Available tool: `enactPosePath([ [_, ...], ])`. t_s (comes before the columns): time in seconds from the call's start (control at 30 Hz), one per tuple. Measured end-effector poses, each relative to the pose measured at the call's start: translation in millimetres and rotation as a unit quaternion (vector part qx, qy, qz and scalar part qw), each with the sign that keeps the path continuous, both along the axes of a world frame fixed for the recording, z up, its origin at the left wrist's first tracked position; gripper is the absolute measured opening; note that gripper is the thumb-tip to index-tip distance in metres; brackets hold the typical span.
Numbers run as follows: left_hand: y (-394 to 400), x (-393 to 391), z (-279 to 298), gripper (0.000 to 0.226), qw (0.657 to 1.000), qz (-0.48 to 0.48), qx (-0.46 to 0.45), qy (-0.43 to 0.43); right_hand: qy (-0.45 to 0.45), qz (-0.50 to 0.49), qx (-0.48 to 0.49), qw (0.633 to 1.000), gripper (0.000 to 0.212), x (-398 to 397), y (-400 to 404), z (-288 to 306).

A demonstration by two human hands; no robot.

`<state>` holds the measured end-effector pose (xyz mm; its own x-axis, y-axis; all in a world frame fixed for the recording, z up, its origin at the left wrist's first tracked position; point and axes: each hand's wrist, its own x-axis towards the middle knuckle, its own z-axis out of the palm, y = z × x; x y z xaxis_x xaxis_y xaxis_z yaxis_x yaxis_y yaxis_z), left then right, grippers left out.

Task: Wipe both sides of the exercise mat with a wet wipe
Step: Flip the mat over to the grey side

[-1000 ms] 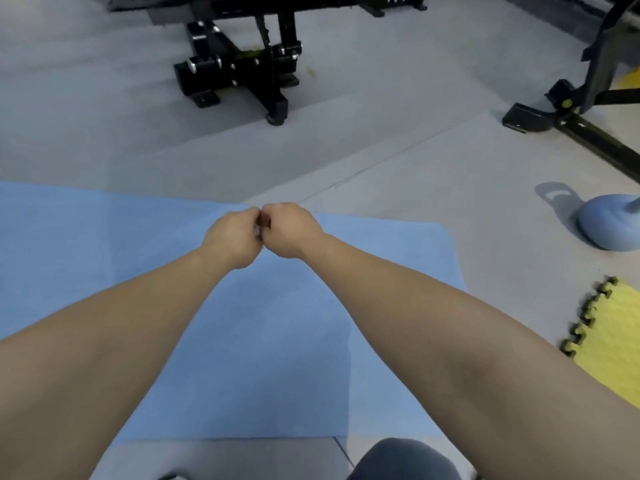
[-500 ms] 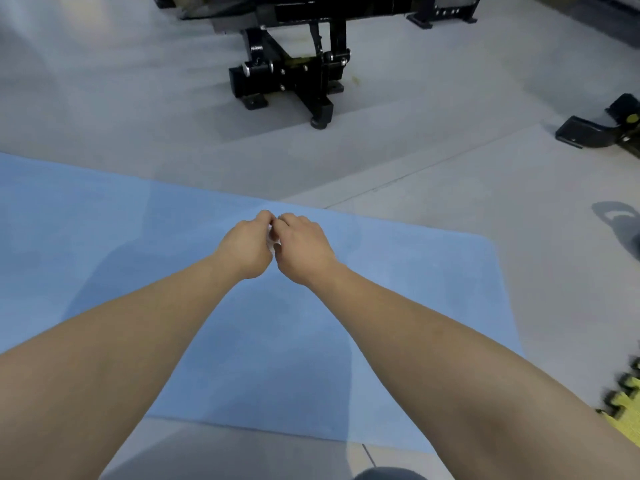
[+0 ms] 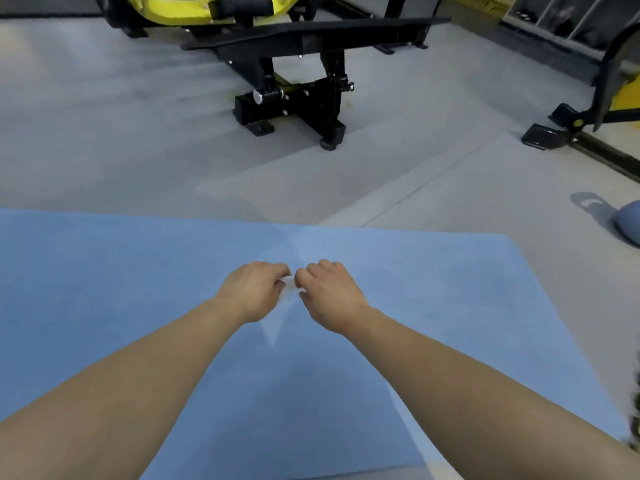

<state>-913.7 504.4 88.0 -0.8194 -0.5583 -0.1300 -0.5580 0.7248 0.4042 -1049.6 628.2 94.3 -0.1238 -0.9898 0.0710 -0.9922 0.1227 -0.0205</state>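
Observation:
A light blue exercise mat [image 3: 450, 306] lies flat on the grey floor and fills the lower half of the view. Above its middle, my left hand [image 3: 252, 289] and my right hand [image 3: 329, 292] are held close together with curled fingers. Between them they pinch a small white wet wipe [image 3: 290, 284], of which only a thin strip shows in the gap. Most of the wipe is hidden inside the fingers.
A black and yellow gym machine [image 3: 294, 98] stands on the floor beyond the mat's far edge. Another black machine base [image 3: 568, 129] sits at the right. A blue-grey rounded weight [image 3: 628, 221] lies at the right edge.
My hands have come slightly apart, so a strip of white wipe shows between them. The view has tilted up and shifted, bringing more of the machine into sight.

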Motion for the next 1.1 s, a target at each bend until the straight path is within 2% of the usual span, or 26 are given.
enactPosePath([
  [0.1,-13.0,18.9,-7.1,0.038,0.999,-0.032,0.03,-0.015,0.03,-0.018,0.039,0.999,0.021,23.6,-5.5,1.6],
  [0.33,-17.8,57.7,-17.4,0.024,0.997,-0.027,0.058,-0.042,0.063,-0.033,0.095,0.993,0.023,60.1,-1.3,-5.1],
  [0.47,-21.6,63.9,-26.6,0.037,0.991,-0.051,-0.001,-0.126,0.053,-0.036,0.159,0.985,0.023,67.6,5.0,-29.2],
  [0.53,-24.4,64.7,-27.7,0.034,0.987,-0.058,-0.041,-0.147,0.039,-0.044,0.187,0.981,0.025,70.5,4.5,-41.2],
  [0.67,-11.1,85.5,-25.4,0.02,0.985,-0.031,-0.047,-0.166,0.025,-0.031,0.248,0.968,0.034,80.0,8.1,-61.0],
  [0.8,23.3,120.2,-15.1,0.02,0.976,-0.005,-0.005,-0.216,-0.007,-0.019,0.261,0.965,0.039,100.2,19.7,-74.2],
  [0.87,38.0,136.2,-12.4,0.024,0.966,-0.02,-0.011,-0.256,-0.014,-0.01,0.263,0.965,0.042,115.5,28.5,-76.5],
  [0.97,47.4,153.8,-20.7,0.016,0.953,-0.051,-0.033,-0.296,0.005,0.036,0.276,0.96,0.049,133.2,34.7,-76.8],
  [1.1,40.2,165.6,-47.6,0.037,0.947,-0.081,-0.022,-0.311,0.025,0.068,0.245,0.967,0.06,133.2,20.0,-87.0],
])
